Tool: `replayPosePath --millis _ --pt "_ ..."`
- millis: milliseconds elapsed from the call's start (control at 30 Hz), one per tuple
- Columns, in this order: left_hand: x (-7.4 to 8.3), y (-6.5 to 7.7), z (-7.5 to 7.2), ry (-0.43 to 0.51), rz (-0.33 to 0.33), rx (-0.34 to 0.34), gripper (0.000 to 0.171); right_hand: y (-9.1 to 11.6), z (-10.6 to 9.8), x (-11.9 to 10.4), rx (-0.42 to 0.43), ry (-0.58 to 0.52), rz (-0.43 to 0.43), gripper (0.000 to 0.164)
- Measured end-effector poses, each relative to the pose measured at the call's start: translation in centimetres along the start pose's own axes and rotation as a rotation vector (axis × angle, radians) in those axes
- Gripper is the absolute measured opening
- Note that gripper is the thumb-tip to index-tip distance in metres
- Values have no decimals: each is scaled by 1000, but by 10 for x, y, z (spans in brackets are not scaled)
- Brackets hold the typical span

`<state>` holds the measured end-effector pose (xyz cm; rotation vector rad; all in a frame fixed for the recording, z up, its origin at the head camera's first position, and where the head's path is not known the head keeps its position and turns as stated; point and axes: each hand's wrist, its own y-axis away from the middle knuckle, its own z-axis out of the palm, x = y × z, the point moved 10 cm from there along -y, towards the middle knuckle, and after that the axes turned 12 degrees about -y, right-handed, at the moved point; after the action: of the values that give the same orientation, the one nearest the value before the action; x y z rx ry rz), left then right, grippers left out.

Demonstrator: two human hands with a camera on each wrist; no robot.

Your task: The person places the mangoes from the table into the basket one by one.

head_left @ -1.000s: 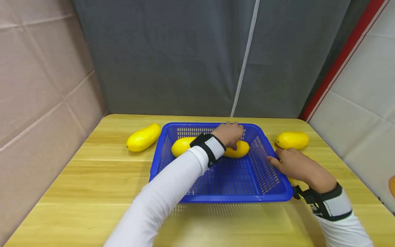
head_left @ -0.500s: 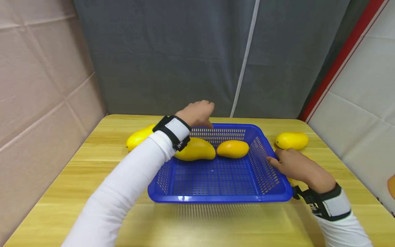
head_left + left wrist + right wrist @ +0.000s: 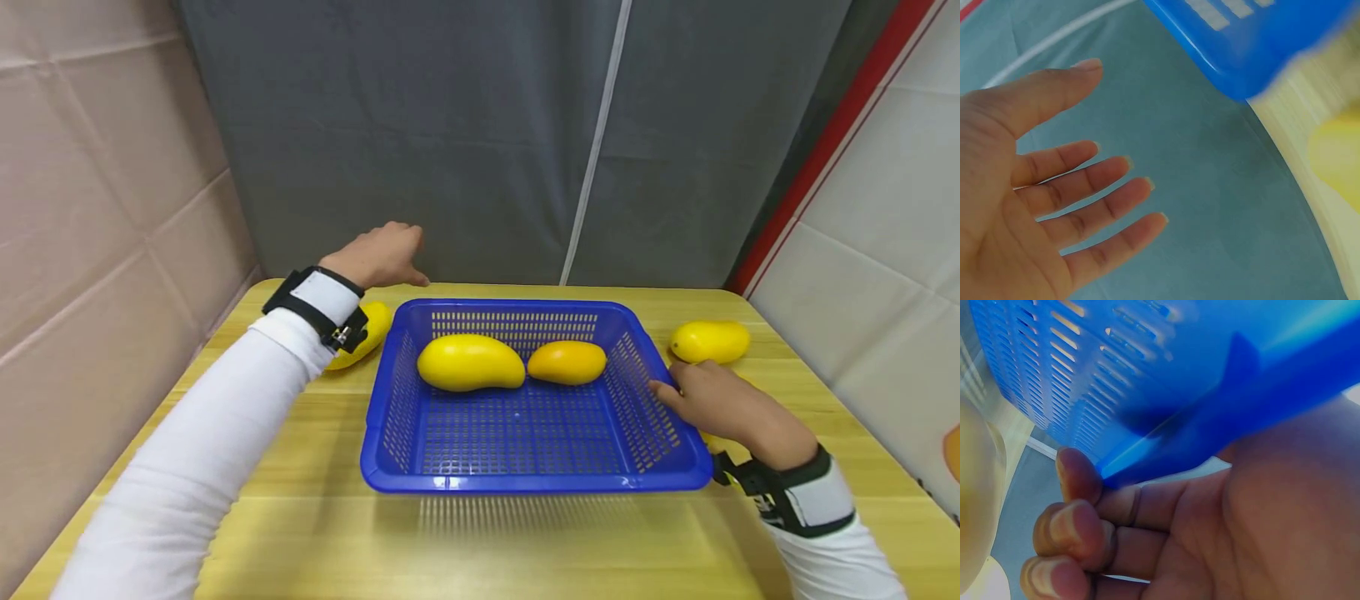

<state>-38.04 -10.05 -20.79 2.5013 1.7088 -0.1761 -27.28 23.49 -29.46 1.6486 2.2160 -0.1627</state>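
Observation:
My left hand [image 3: 384,254] is in the air beyond the basket's far left corner, near the table's back edge. In the left wrist view its fingers [image 3: 1094,181] are spread and hold nothing. Below its wrist, partly covered, a yellow mango [image 3: 378,321] lies on the table. My right hand [image 3: 716,402] grips the right rim of the blue plastic basket [image 3: 536,483], thumb over the rim and fingers curled beneath it, as the right wrist view shows. Inside the basket lie a large yellow mango [image 3: 471,363] and a smaller orange-yellow mango [image 3: 567,362], end to end.
Another yellow mango [image 3: 710,341] lies on the wooden table [image 3: 315,517] behind the right hand. Something yellow shows partly beneath that hand. A grey curtain [image 3: 450,142] closes the back, with pale cloth walls on both sides.
My left hand has let go of the smaller mango in the basket, risen, and moved left past the basket's far left corner. The right hand stays on the rim.

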Motion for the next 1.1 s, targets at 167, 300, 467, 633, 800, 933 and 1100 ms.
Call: replayPosePath --millis 167,300,467,633,800,933,1100 --pt "-28 11 18 21 -34 -20 58 0 0 0 3 2 0 34" --pt "-47 21 34 35 -67 -39 59 0 0 0 7 7 -5 34" --pt "-66 28 55 51 -106 -57 60 0 0 -1 12 14 -10 34" --pt "-78 32 80 75 -139 -93 65 0 -1 -3 25 25 -15 35" --pt "-78 34 100 73 -146 -137 76 1 -1 -4 36 37 -18 34" --pt "-75 34 114 47 -146 -166 82 2 -1 -2 21 26 -3 34" --pt "-76 36 126 35 -178 -195 82 2 0 -1 -3 10 15 36"
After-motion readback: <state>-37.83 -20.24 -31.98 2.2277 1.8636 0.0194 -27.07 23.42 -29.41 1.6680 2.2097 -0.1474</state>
